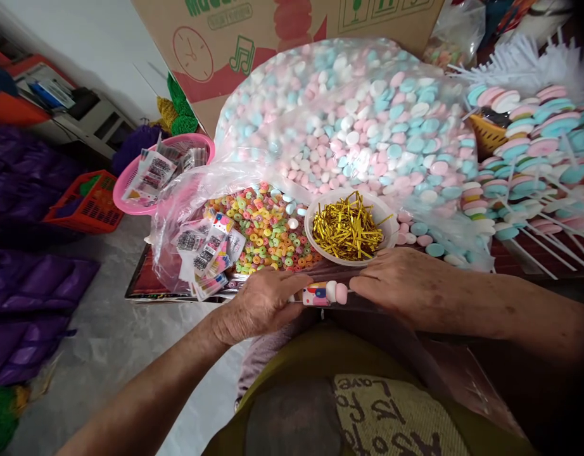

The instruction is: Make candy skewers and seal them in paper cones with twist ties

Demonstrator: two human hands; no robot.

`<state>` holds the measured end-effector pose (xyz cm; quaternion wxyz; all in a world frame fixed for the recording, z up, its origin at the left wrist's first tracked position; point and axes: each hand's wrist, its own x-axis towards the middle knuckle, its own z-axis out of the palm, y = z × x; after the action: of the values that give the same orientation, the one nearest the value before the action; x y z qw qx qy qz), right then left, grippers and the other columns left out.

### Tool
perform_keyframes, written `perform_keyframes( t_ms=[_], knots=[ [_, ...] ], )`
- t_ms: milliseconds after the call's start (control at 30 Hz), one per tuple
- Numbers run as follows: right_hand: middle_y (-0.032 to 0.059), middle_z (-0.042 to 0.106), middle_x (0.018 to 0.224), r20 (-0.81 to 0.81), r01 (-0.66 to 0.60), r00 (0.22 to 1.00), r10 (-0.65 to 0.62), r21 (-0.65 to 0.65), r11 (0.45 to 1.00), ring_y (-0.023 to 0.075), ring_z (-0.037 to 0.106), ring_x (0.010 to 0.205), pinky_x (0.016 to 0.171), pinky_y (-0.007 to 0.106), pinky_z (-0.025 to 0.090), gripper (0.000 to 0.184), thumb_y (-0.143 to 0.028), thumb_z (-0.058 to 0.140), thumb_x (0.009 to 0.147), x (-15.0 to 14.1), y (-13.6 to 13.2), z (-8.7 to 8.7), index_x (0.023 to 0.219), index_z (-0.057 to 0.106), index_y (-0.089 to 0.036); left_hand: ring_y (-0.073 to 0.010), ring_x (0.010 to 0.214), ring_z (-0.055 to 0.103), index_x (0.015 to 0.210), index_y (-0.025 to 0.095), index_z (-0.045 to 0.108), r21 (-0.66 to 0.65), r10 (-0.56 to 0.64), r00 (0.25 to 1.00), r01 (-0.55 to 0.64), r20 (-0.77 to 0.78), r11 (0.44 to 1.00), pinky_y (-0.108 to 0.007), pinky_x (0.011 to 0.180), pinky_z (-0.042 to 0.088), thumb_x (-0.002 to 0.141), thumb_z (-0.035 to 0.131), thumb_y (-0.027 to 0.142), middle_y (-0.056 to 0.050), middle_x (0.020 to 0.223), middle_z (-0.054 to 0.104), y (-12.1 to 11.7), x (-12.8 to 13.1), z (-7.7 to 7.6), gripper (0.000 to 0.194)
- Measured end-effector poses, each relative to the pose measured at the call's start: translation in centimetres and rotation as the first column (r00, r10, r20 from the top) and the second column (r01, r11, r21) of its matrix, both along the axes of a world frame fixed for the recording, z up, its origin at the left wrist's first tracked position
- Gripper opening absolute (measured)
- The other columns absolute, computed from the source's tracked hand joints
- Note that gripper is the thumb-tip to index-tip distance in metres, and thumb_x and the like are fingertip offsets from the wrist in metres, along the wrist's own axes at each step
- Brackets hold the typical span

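Note:
Low in the middle, a marshmallow skewer [340,293] with white and pink pieces lies sideways between my hands. Around part of it is a printed label [315,294] with coloured dots. My left hand [266,301] is closed on its left end. At the other end my right hand [391,282] pinches a thin white tip; whether that is stick or wrapper I cannot tell. Just beyond my right hand stands a white bowl [311,246] of gold twist ties [346,228]. Ring-shaped gummy candies [268,231] and a pile of printed labels [209,250] lie beyond my left hand.
A big clear bag of pastel marshmallows [349,126] covers the table's back, before a cardboard box [201,57]. Finished marshmallow skewers [548,145] are heaped at right. To the left are a pink basket [125,199] of labels and a red crate [102,209].

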<state>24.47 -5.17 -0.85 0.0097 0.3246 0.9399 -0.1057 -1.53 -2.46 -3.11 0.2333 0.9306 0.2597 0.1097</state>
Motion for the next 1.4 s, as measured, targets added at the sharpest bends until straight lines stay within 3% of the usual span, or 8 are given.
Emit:
perform_keyframes(
  t_ms=[67,167,367,533,900,1100,1300,1400],
  knots=[
    [0.0023,0.064,0.066,0.058,0.036,0.998,-0.031,-0.094,0.995,0.0148,0.054,0.060,0.056,0.028,0.025,0.014,-0.011,0.047,0.081,0.0,0.0,0.5,0.074,0.057,-0.017,-0.0173,0.068,0.062,0.113,0.013,0.057,0.231,-0.034,0.998,0.020,0.058,0.973,-0.028,0.062,0.045,0.085,0.051,0.024,-0.008,0.082,0.068,-0.1,-0.2,-0.4,0.030],
    [0.0040,0.064,0.066,0.084,0.073,0.995,-0.061,-0.138,0.988,0.0154,0.055,0.060,0.057,0.028,0.025,0.014,-0.011,0.048,0.082,-0.1,0.0,1.1,0.073,0.057,-0.016,-0.0165,0.072,0.065,0.118,0.014,0.053,0.269,-0.056,0.986,0.012,0.158,0.963,-0.026,0.063,0.047,0.088,0.052,0.028,-0.008,0.084,0.069,-0.2,-0.2,-0.6,0.033],
    [0.0036,0.065,0.067,0.046,0.040,0.998,-0.035,-0.093,0.995,0.0151,0.053,0.058,0.055,0.028,0.021,0.012,-0.011,0.048,0.081,-0.8,0.3,1.6,0.076,0.059,-0.016,-0.0166,0.083,0.066,0.116,0.017,0.057,-0.072,0.011,0.997,-0.006,0.082,0.997,-0.024,0.071,0.048,0.086,0.057,0.039,-0.006,0.099,0.070,-0.5,0.9,0.1,0.038],
    [0.0037,0.066,0.068,0.130,0.031,0.991,-0.018,-0.098,0.995,0.0151,0.053,0.056,0.051,0.029,0.016,0.014,-0.011,0.050,0.079,-2.2,1.0,2.2,0.080,0.062,-0.017,-0.0161,0.086,0.065,0.118,0.018,0.059,-0.408,0.086,0.995,-0.056,0.056,0.911,-0.023,0.076,0.047,0.080,0.064,0.041,-0.003,0.102,0.070,-0.5,2.4,0.5,0.044],
    [0.0020,0.060,0.069,-0.216,0.156,0.958,-0.188,-0.157,0.975,0.0129,0.052,0.064,0.059,0.025,0.027,0.032,-0.032,0.039,0.093,0.2,1.3,1.3,0.073,0.058,-0.017,-0.0129,0.073,0.054,0.096,0.013,0.063,-0.707,0.273,0.954,-0.108,0.124,0.699,-0.021,0.066,0.043,0.074,0.069,0.039,-0.001,0.083,0.062,-0.6,2.1,0.1,0.034],
    [0.0020,0.057,0.061,-0.092,0.056,0.993,-0.074,-0.186,0.981,0.0117,0.045,0.054,0.053,0.027,0.021,0.026,-0.021,0.043,0.088,-2.6,1.0,1.4,0.068,0.058,-0.015,-0.0123,0.066,0.054,0.076,0.013,0.064,-0.604,0.139,0.976,-0.008,0.170,0.797,-0.023,0.064,0.043,0.086,0.054,0.035,-0.001,0.068,0.060,-1.5,4.2,-1.2,0.026],
    [0.0008,0.055,0.059,-0.062,0.177,0.978,-0.201,-0.276,0.945,0.0105,0.044,0.053,0.053,0.025,0.022,0.031,-0.028,0.042,0.089,-1.8,1.8,1.5,0.065,0.057,-0.015,-0.0210,0.089,0.062,0.123,0.023,0.053,-0.870,0.395,0.856,0.118,0.334,0.479,-0.026,0.068,0.049,0.071,0.070,0.049,-0.009,0.103,0.065,-0.3,3.0,-1.2,0.060],
    [-0.0020,0.048,0.055,-0.085,0.220,0.961,-0.263,-0.343,0.913,0.0092,0.041,0.053,0.054,0.023,0.023,0.037,-0.034,0.038,0.091,-0.5,2.3,1.6,0.061,0.051,-0.016,-0.0200,0.095,0.061,0.116,0.022,0.059,-0.882,0.354,0.895,0.084,0.271,0.463,-0.028,0.076,0.048,0.079,0.063,0.046,-0.010,0.107,0.065,0.0,1.7,-0.4,0.045]
  ],
)
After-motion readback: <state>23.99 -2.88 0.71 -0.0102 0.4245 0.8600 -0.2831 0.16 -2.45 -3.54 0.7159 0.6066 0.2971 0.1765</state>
